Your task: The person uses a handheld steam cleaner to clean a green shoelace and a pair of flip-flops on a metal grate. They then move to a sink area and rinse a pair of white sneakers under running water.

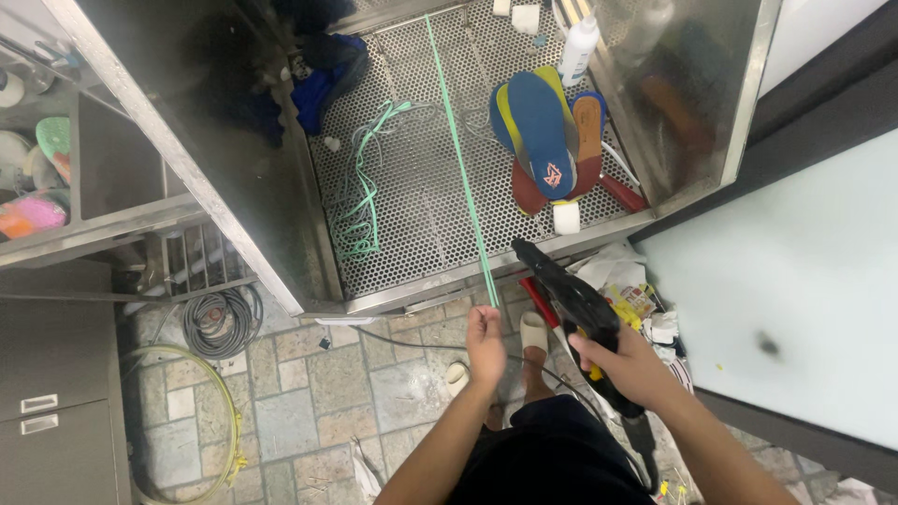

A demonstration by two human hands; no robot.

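Observation:
My left hand (485, 341) pinches the near end of a long green shoelace (460, 159), pulled taut across the perforated metal tray (412, 234) of a steel wash booth. My right hand (629, 367) grips a black spray gun (568, 292) with a yellow trigger, its nozzle pointing toward the lace's near end. A second green lace (360, 192) lies in loose loops on the tray to the left. Blue and brown insoles (547, 136) lie stacked at the tray's right.
A white bottle (578, 49) stands at the tray's back, dark blue cloth (323, 79) at back left. Coiled hoses (220, 323) lie on the tiled floor at left. Crumpled wrappers (627, 290) sit by the booth's right corner. A grey cabinet (56, 393) is at far left.

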